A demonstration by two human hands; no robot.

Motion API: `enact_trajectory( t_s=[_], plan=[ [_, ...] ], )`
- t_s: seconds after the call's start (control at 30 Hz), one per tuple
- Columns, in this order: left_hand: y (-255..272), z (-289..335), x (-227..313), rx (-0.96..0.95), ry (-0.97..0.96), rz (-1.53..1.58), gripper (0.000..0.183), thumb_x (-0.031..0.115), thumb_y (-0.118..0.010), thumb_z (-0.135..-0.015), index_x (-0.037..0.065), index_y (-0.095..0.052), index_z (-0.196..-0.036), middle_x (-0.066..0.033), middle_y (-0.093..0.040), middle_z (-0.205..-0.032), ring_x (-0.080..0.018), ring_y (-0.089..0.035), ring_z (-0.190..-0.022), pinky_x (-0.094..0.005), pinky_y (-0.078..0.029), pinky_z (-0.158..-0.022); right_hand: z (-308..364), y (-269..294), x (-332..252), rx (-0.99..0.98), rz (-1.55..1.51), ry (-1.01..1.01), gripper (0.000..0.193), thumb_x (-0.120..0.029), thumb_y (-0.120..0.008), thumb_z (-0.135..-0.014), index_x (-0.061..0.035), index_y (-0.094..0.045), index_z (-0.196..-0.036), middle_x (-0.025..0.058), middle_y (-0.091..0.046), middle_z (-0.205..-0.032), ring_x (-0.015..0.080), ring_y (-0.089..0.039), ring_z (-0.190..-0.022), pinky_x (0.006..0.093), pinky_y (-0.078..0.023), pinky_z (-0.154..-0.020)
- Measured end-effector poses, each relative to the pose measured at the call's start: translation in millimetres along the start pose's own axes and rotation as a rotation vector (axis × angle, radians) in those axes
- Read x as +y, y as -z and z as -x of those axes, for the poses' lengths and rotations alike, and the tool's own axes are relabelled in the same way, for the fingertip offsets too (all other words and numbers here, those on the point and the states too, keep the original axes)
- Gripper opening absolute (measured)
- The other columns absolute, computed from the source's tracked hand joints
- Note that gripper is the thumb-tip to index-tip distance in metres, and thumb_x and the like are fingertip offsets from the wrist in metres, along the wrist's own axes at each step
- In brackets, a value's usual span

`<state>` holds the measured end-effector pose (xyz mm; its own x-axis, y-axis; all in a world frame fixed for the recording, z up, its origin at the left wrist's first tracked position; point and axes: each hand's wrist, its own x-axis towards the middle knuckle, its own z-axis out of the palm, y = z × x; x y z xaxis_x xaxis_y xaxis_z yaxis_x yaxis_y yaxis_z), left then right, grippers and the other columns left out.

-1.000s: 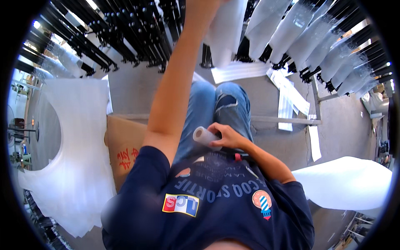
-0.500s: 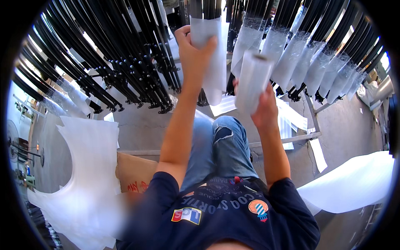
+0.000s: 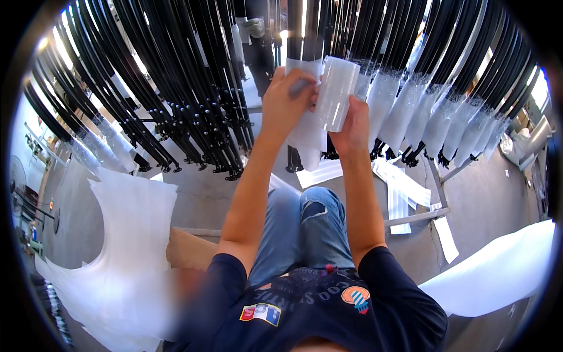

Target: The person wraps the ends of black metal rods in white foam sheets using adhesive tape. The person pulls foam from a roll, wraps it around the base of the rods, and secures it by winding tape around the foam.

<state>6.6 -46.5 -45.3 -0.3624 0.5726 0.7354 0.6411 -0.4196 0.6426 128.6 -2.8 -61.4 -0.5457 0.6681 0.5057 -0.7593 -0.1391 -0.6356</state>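
My right hand (image 3: 352, 126) grips a roll of clear stretch film (image 3: 341, 94), held tilted in front of a hanging bundle of black rods. A white foam sheet (image 3: 306, 144) is wrapped around the lower end of that bundle and partly hidden by the roll. My left hand (image 3: 286, 102) is closed against the foam's left side, fingers bent across its front and close to the film roll. Blur and overlap hide its fingertips. To the right hang several rod bundles with film-covered foam ends (image 3: 384, 97).
Bare black rods (image 3: 193, 105) hang close on the left. A stack of white foam sheets (image 3: 132, 234) lies over a cardboard box (image 3: 190, 249). Another foam sheet (image 3: 498, 270) is at right. Foam strips (image 3: 400, 196) lie beyond a metal bar (image 3: 416, 217). A person's gloved hand (image 3: 255, 27) shows behind the rods.
The film roll has moved left and up against the foam-wrapped bundle with my right hand. My left hand has shifted slightly right and lower, its fingers now bent across the front.
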Motion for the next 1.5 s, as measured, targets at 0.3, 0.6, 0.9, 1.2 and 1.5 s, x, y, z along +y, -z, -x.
enact_trajectory(
  t_s=[0.3, 0.6, 0.9, 1.2, 1.5],
  plan=[
    [7, 5, 23, -0.13, 0.244, 0.514, 0.019, 0.017, -0.057, -0.081, 0.002, -0.061, -0.092, -0.0009, -0.053, -0.085, -0.0117, -0.052, -0.08, -0.0258, -0.042, -0.07, -3, 10, -16, 0.024, 0.272, 0.008, 0.048, -0.02, -0.049, -0.075, 0.0034, -0.044, -0.117, 0.0116, -0.054, -0.105, 0.0183, -0.054, -0.093, 0.0297, -0.042, -0.083],
    [-13, 7, 16, 0.107, 0.139, 0.306, 0.014, 0.015, -0.054, -0.082, 0.001, -0.057, -0.084, -0.0053, -0.054, -0.078, -0.0114, -0.053, -0.064, -0.0237, -0.045, -0.056, 2, 7, -18, -0.033, 0.302, 0.024, 0.046, -0.013, -0.052, -0.073, 0.0037, -0.044, -0.115, 0.0124, -0.056, -0.102, 0.0178, -0.056, -0.09, 0.0288, -0.045, -0.08],
    [13, 7, 13, -0.005, 0.218, 0.612, 0.021, 0.025, -0.037, -0.092, 0.006, -0.045, -0.09, -0.0049, -0.054, -0.09, -0.0104, -0.055, -0.075, -0.0205, -0.042, -0.063, -7, -2, -11, 0.085, 0.34, 0.093, 0.046, -0.004, -0.058, -0.066, 0.0021, -0.044, -0.109, 0.0154, -0.056, -0.098, 0.0207, -0.06, -0.081, 0.0321, -0.049, -0.073],
    [7, 2, 35, 0.097, 0.161, 0.335, 0.047, 0.022, -0.073, -0.067, 0.008, -0.039, -0.096, -0.0129, -0.05, -0.1, -0.0177, -0.059, -0.074, -0.028, -0.05, -0.059, -17, -13, -13, 0.213, 0.529, 0.228, 0.06, -0.012, -0.065, -0.062, -0.003, -0.033, -0.112, 0.0097, -0.048, -0.095, 0.0172, -0.054, -0.082, 0.0292, -0.047, -0.068],
    [-5, -14, 18, 0.186, 0.043, 0.081, 0.032, 0.029, -0.056, -0.081, 0.006, -0.038, -0.094, -0.013, -0.055, -0.077, -0.0231, -0.06, -0.066, -0.0338, -0.045, -0.058, -16, -24, -28, 0.104, 0.603, 0.217, 0.06, -0.012, -0.067, -0.061, -0.004, -0.032, -0.11, 0.0102, -0.05, -0.094, 0.0166, -0.054, -0.083, 0.0291, -0.047, -0.069]
  ],
)
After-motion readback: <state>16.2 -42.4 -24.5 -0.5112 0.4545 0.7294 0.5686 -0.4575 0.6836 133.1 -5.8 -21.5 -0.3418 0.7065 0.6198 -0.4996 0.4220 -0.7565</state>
